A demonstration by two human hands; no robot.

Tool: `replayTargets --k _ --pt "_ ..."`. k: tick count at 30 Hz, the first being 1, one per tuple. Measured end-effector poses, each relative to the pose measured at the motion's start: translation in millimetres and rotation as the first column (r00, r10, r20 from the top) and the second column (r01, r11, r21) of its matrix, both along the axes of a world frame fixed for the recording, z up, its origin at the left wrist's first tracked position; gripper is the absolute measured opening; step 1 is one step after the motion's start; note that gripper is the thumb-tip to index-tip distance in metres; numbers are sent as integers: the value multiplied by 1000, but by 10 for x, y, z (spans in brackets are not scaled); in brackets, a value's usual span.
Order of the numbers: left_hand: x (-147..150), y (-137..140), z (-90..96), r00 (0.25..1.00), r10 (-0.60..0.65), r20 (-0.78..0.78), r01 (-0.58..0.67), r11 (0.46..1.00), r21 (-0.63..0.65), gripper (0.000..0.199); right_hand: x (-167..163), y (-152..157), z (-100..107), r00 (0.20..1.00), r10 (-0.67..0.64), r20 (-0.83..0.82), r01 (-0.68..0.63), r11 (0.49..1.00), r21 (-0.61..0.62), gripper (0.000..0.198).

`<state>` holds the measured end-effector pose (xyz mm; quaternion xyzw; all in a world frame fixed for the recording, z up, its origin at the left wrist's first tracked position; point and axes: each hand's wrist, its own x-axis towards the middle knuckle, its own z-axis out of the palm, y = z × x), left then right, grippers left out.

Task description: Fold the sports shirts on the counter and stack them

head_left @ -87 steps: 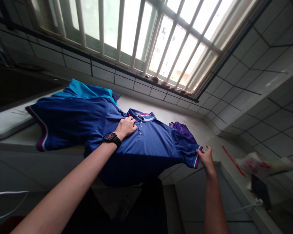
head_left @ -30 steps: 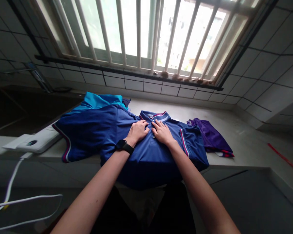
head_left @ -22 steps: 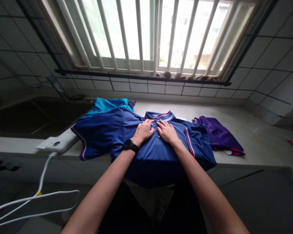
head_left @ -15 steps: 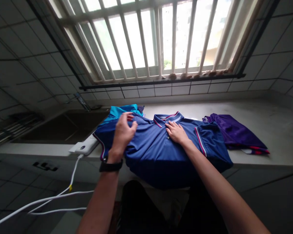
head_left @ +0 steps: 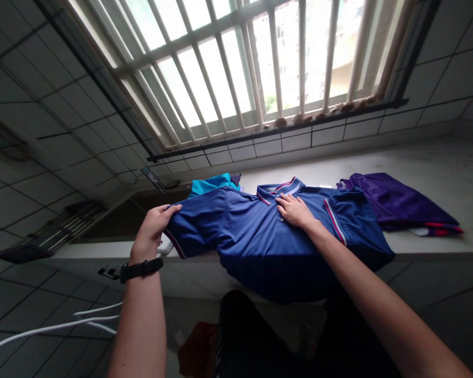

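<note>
A dark blue polo shirt (head_left: 248,236) lies front side up along the counter, its lower part hanging over the front edge. Red and white stripes trim its collar and sleeve ends. My left hand (head_left: 154,223), with a black band on the wrist, pinches the end of the left-hand sleeve and holds it stretched outward. My right hand (head_left: 294,209) rests flat on the shirt's front just below the collar, fingers spread over the button placket. The other sleeve is bent in over the shirt's right side.
A folded purple garment (head_left: 402,202) lies on the white counter (head_left: 437,157) at right. Behind the shirt is a turquoise cloth (head_left: 211,182). A sink (head_left: 110,215) with a faucet (head_left: 153,178) is at left, a barred window above. White cables (head_left: 51,329) run at lower left.
My left hand has moved left from above the shirt's shoulder and taken hold of the sleeve end, drawing the sleeve out. My right hand stays on the placket. The view has tilted.
</note>
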<state>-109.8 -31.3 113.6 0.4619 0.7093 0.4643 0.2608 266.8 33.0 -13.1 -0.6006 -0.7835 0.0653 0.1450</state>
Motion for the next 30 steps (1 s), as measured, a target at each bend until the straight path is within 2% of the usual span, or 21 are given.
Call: replayTargets --k 4,7,9,12,14,17,19,21,22,24,25,28,30 --pt "362 29 257 974 -224 40 222 974 33 33 -2 -7 9 1000 3 -6 -3 1000 0 54" --pt "790 123 336 924 -379 -51 380 925 9 37 -2 -21 38 1000 3 -14 -3 1000 -12 54" --pt "1083 189 305 855 -503 -125 503 864 -33 40 -1 -28 56 1000 12 -19 -12 1000 -13 54" --pt "1415 249 153 694 -713 -100 679 694 -240 50 1 -31 66 999 15 -29 -16 1000 -21 54" --pt "1533 260 14 636 -767 -88 689 616 -382 56 3 -27 62 999 11 -34 -12 1000 -25 55" --pt "1571 215 -164 584 -780 -224 610 604 -512 56 7 -14 50 999 16 -32 -16 1000 -21 55" --pt "1537 133 -223 520 -829 -206 593 524 -611 54 11 -5 42 999 19 -29 -20 1000 -19 55" --pt "1479 21 -226 491 -861 -131 577 434 -691 53 15 1 36 999 18 -28 -18 1000 -19 55" --pt "1450 -37 -213 490 -863 -123 555 418 -720 51 17 3 33 999 16 -28 -17 1000 -20 55" --pt "1405 -128 -180 473 -857 -202 481 444 -756 44 20 5 29 1000 12 -27 -12 1000 -23 55" --pt "1396 -152 -172 441 -858 -263 450 465 -762 39 21 5 27 1000 9 -26 -10 1000 -24 55" --pt "1435 -110 -238 306 -806 -507 442 592 -674 32 21 1 28 1000 -1 -22 0 1000 -24 54" --pt "1501 -6 -374 233 -728 -645 467 665 -582 42 19 -5 33 1000 -1 -17 1 1000 -23 55"
